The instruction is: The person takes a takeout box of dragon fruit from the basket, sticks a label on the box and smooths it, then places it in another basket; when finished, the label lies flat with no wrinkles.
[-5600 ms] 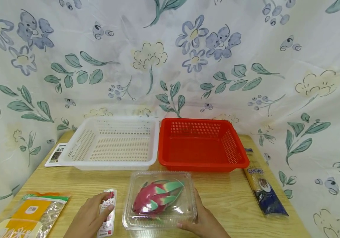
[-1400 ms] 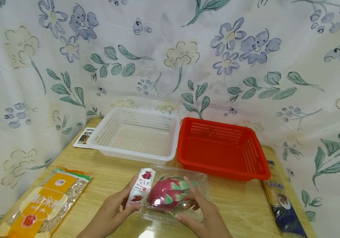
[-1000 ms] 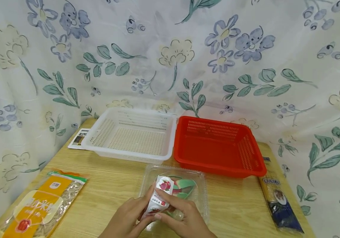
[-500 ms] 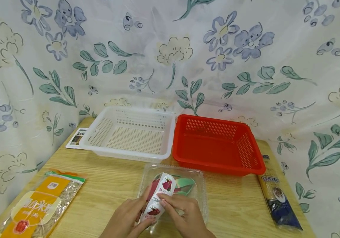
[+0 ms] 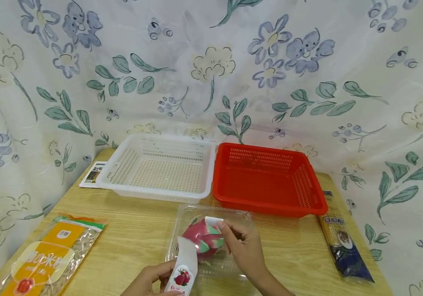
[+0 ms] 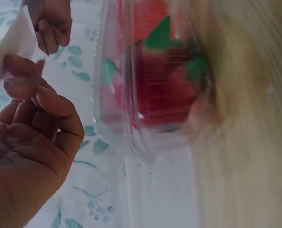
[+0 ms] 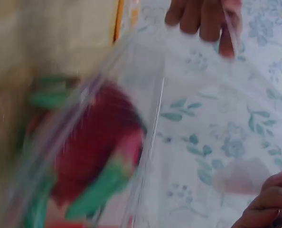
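In the head view, my left hand (image 5: 150, 279) holds a curling strip of fruit stickers (image 5: 186, 261), printed with red dragon fruit, by its lower part. My right hand (image 5: 246, 248) pinches a single peeled sticker (image 5: 214, 220) between thumb and finger, its pale side showing. Below the hands, a clear plastic clamshell box (image 5: 230, 269) stands on the table with a pink-and-green dragon fruit (image 5: 198, 236) inside. The left wrist view shows the pale strip (image 6: 15, 47) at my fingertips, near the box. Both wrist views are blurred.
A white basket (image 5: 156, 193) and a red basket (image 5: 270, 209) stand side by side behind the box. A yellow-labelled bag (image 5: 49, 255) lies left, a blue-and-gold packet (image 5: 344, 242) right. A white packet (image 5: 92, 174) lies partly under the white basket.
The sticker strip went from the table into my left hand. My right hand has peeled one sticker off and moved away to the right and up with it. The box shifted slightly.
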`<state>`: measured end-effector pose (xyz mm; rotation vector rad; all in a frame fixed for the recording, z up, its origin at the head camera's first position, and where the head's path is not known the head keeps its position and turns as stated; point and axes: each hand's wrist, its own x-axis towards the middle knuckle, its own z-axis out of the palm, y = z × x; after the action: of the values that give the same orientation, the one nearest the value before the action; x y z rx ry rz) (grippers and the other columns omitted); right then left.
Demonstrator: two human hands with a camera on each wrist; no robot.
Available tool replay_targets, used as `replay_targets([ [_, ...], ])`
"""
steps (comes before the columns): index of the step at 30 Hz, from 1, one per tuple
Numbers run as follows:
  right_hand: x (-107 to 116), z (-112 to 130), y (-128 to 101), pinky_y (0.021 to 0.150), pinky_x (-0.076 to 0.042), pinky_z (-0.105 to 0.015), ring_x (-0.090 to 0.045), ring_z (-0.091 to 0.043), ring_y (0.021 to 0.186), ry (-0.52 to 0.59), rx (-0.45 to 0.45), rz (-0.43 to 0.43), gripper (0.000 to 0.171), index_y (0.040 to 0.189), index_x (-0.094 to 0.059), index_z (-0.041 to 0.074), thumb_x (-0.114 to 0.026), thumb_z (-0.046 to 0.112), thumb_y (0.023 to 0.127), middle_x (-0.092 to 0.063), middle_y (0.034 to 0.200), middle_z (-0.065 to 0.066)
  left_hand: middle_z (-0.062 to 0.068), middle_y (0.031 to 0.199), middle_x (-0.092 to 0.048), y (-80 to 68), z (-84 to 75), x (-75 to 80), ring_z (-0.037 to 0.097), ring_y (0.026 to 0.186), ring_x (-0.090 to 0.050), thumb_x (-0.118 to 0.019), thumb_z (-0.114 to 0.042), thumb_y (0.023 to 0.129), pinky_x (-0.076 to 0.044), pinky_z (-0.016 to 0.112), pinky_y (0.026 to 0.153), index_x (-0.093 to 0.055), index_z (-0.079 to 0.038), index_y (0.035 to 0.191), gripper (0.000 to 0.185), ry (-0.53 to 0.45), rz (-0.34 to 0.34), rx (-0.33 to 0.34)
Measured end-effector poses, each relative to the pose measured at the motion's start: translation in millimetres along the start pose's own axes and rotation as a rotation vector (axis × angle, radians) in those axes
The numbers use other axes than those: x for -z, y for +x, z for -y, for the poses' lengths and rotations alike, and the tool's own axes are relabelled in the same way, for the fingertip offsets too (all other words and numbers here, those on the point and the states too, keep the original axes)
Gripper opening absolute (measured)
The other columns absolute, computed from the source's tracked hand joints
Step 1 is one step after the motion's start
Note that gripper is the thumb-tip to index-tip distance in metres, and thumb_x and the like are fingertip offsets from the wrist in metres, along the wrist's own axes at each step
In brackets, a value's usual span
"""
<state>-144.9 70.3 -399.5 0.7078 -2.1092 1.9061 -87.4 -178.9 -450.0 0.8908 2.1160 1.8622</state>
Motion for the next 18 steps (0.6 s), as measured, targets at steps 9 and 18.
replay_targets([
  [9, 29, -48, 32, 0.050, -0.032, -0.005, -0.039, -0.002, 0.053, -0.375, 0.608, 0.093, 0.018, 0.093, -0.078, 0.001, -0.064, 0.013, 0.097, -0.057, 0.071, 0.000, -0.007, 0.103, -0.074, -17.0, 0.5, 43.3, 0.010, 0.085, -0.069, -0.059, -0.006, 0.098, -0.057, 0.025, 0.074, -0.031, 0.025, 0.138, 0.057, -0.157, -0.137, 0.325],
  [18, 42, -75, 35, 0.062, -0.044, -0.007, -0.056, -0.005, 0.065, -0.602, 0.731, 0.285, 0.021, 0.101, -0.079, 0.013, -0.063, 0.025, 0.098, -0.066, 0.086, 0.002, -0.018, 0.106, -0.071, -11.4, 16.1, 63.2, 0.008, 0.091, -0.069, -0.057, -0.006, 0.099, -0.058, 0.024, 0.078, -0.019, 0.028, 0.141, 0.066, -0.098, -0.254, 0.367],
])
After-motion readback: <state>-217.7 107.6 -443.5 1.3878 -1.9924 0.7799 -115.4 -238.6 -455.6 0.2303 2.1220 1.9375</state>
